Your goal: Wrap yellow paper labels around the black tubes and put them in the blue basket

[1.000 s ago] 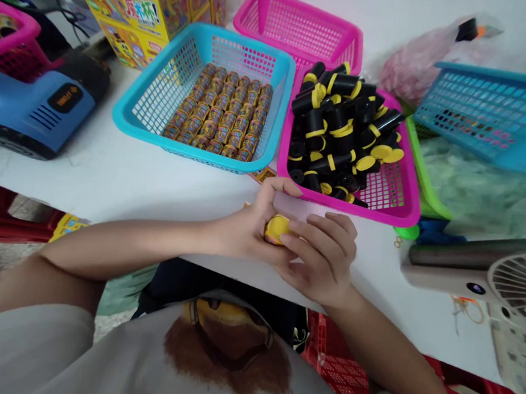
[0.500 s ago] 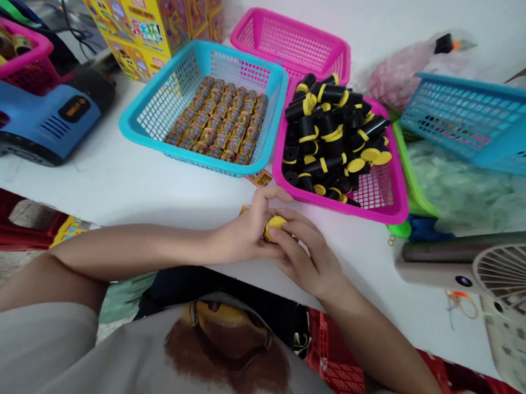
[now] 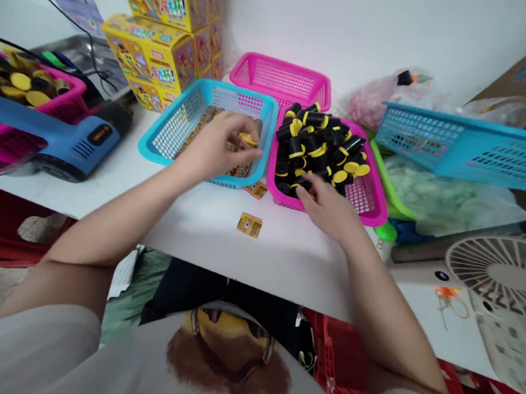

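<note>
Over the blue basket point(image 3: 146, 148) is my left hand point(image 3: 217, 142), its thumb and fingers closed on a small canister with a yellow lid point(image 3: 248, 139). Beneath it, rows of small canisters in printed wrap point(image 3: 205, 116) stand in that basket, partly hidden by the hand. My right hand point(image 3: 328, 205) reaches over the front rim of the pink basket point(image 3: 377, 215). Its thumb and fingers close around a black canister point(image 3: 294, 189) at the front of a heap of black canisters with yellow lids point(image 3: 315, 143).
Printed labels point(image 3: 249, 225) lie on the white table point(image 3: 214, 235). A blue heat gun point(image 3: 82, 143) rests at left, before yellow boxes point(image 3: 164, 62). Behind is another pink basket point(image 3: 281, 80). At right are a tilted blue basket point(image 3: 458, 145) and a fan point(image 3: 507, 277).
My hands, together at the table's front before, have parted. The left carried the yellow-lidded canister to the blue basket; the right moved to the pink basket. The camera view has tilted up.
</note>
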Demonstrator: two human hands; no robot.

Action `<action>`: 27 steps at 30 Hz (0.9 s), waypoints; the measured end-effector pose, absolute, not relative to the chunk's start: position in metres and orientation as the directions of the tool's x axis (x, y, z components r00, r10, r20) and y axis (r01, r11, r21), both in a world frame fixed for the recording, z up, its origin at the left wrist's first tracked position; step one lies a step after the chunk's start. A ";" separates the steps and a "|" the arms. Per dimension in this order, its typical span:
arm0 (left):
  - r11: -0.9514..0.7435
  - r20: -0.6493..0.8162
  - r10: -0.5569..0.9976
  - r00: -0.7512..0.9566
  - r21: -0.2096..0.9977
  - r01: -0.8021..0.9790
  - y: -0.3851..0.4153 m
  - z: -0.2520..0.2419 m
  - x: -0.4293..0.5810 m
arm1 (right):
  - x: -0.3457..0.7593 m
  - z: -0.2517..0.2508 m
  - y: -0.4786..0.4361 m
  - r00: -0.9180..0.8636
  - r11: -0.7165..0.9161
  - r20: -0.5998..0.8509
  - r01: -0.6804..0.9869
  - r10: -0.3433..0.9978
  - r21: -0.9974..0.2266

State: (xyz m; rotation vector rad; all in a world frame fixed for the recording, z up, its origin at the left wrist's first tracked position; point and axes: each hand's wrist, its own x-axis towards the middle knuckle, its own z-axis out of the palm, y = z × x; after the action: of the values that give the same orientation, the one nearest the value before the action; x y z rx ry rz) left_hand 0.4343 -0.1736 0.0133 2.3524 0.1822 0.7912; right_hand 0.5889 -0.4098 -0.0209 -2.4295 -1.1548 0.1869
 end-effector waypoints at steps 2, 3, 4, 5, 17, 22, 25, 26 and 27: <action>-0.796 0.333 0.400 0.854 0.588 0.144 -0.152 0.019 0.449 | 0.598 -0.013 -0.399 0.627 -0.642 -0.189 0.652 0.755 -0.404; -0.794 0.253 0.438 0.863 0.558 0.240 -0.145 0.019 0.456 | 0.601 -0.011 -0.394 0.607 -0.643 -0.232 0.652 0.760 -0.402; -0.793 0.176 0.469 0.866 0.515 0.325 -0.141 0.017 0.463 | 0.602 -0.010 -0.389 0.594 -0.630 -0.231 0.657 0.771 -0.415; -0.793 0.106 0.490 0.865 0.467 0.392 -0.138 0.015 0.469 | 0.603 -0.010 -0.386 0.592 -0.618 -0.211 0.659 0.778 -0.429; -0.730 -0.286 0.434 0.855 0.445 0.519 -0.139 0.001 0.478 | 0.592 -0.032 -0.408 0.724 -0.540 0.268 0.665 0.635 -0.516; -0.856 -0.246 0.321 0.915 0.337 0.391 -0.145 0.012 0.464 | 0.589 -0.036 -0.411 0.687 -0.504 0.289 0.701 0.667 -0.504; -0.863 -0.051 0.380 0.924 0.339 0.374 -0.155 0.027 0.439 | 0.590 -0.038 -0.414 0.675 -0.479 0.323 0.714 0.663 -0.510; -0.864 0.052 0.398 0.916 0.356 0.355 -0.163 0.029 0.429 | 0.590 -0.038 -0.415 0.676 -0.475 0.332 0.715 0.658 -0.513; -0.871 0.158 0.397 0.904 0.375 0.317 -0.173 0.029 0.419 | 0.589 -0.038 -0.415 0.676 -0.470 0.343 0.716 0.652 -0.516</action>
State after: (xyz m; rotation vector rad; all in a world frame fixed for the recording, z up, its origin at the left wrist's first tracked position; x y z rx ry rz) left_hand 0.4188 -0.1727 0.0288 2.7239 0.5268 0.3288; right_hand 0.5895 -0.4151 -0.0383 -2.2449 -1.0475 -0.1285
